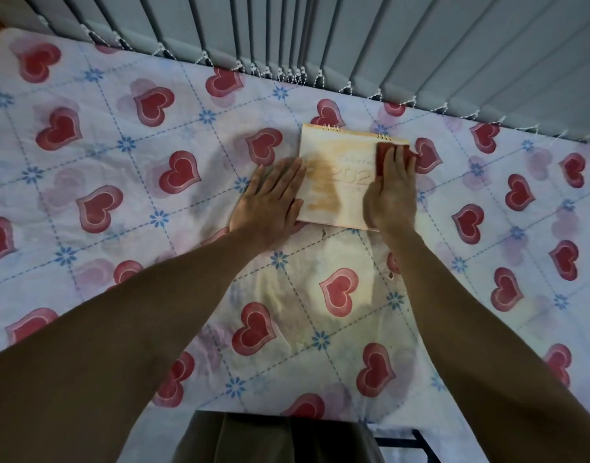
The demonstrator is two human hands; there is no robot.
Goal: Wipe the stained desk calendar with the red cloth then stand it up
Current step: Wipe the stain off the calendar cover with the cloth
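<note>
- The left hand (270, 198) lies flat, palm down, fingers straight and close together, gripping nothing; its fingertips press on the left edge of the desk calendar (340, 182) while the palm rests on the cloth-covered surface at the calendar's 9 o'clock.
- The desk calendar lies flat, face up, just above the middle of the view, its long axis running left to right with a slight clockwise tilt; the spiral-bound edge points to 12 o'clock, toward the blinds.
- Its cover is pale card, rectangular, with small gold wire loops in two groups along the far edge; a brownish-orange stain spreads over its left and middle part, across faint printed digits.
- The right hand (392, 192) lies flat with fingers together, pressing the red cloth (385, 153) onto the calendar's right end; the cloth, folded and dark red, shows beyond the fingertips toward 12 o'clock.
- The heart-print sheet (136, 162) covering the surface is thin, wrinkled white fabric with red hearts, blue flowers and dashed diagonal lines.
- Grey vertical blinds (353, 35) with a beaded cord along their bottom hang along the far edge.
</note>
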